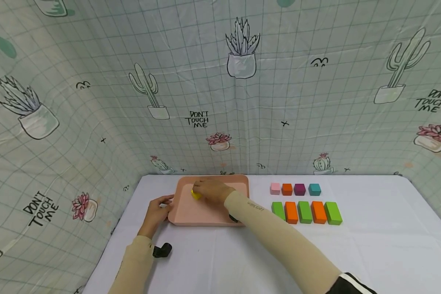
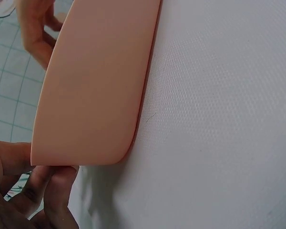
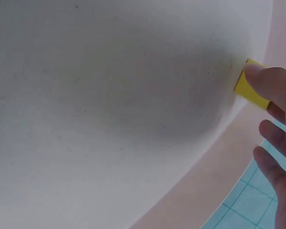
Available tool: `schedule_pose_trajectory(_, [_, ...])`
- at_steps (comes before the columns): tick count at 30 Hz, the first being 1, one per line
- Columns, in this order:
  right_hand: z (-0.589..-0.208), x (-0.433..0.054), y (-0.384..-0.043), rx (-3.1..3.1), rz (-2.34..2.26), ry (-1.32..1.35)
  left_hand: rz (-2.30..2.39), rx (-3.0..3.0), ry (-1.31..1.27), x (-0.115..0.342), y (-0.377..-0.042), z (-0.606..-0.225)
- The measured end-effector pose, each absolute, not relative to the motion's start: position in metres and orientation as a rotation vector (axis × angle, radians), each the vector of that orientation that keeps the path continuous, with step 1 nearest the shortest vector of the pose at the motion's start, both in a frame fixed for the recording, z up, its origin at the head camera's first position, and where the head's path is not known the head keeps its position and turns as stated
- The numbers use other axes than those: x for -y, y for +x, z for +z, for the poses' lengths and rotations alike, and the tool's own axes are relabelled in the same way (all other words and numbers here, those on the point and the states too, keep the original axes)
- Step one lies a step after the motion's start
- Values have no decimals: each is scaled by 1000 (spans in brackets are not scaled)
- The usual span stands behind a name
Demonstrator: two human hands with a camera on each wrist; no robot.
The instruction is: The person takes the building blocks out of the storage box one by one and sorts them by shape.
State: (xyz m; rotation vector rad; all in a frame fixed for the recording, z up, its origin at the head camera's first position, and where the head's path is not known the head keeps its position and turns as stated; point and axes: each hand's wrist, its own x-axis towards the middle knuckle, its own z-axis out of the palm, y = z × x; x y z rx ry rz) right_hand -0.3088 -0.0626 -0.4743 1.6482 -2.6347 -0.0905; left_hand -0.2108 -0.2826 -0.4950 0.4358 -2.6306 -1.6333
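Note:
A shallow salmon-pink tray [image 1: 206, 215] lies on the white table, left of centre. My left hand [image 1: 158, 210] holds its left end, the fingertips against the outer wall and the thumb up at the rim in the left wrist view. Over the inside of the tray, my right hand [image 1: 213, 191] pinches a small yellow block [image 3: 255, 90] between thumb and fingers. The other fingers of that hand are spread apart from the block. In the head view the yellow block shows only partly below the fingertips, toward the tray's left side.
Right of the tray stands a back row of small cubes: pink [image 1: 275, 188], orange [image 1: 287, 189], purple [image 1: 299, 189] and teal [image 1: 314, 189]. Before it, upright green blocks [image 1: 305, 212] alternate with orange blocks [image 1: 319, 212]. A patterned cloth [image 1: 264, 94] hangs behind and at the left.

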Motion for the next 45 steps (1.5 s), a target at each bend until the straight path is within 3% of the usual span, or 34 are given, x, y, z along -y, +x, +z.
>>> schedule_pose_trajectory(20, [-468,43,-304,2628,-64,1610,-1661,2619,378,275,-213,-493])
schedule_pose_trajectory(29, [-444,9,-301,2676,124,1498,-1670,2621,365,278,-212,-494])
schedule_pose_trajectory(45, [-436,-67,-280,2478,335,1350,-1585,2647,357,282,-207,-495])
